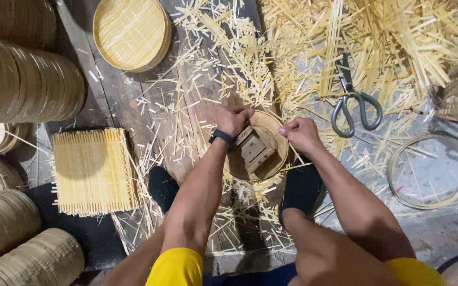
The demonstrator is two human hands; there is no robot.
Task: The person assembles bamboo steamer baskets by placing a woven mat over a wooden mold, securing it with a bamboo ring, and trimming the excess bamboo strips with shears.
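While gripping a round bamboo tray [271, 124] with wooden block [254, 149], left hand [232, 117] and right hand [299, 133] closed on opposite rims; probably light, stiff, brittle-edged; scissors [355, 103] nearby.

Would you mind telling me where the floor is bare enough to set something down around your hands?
Barest is the grey floor inside the bamboo ring at right, and the dark boards between the round tray and the square mat. Crowded: offcuts cover everything beyond the scissors and around the round form under the left hand and right hand.
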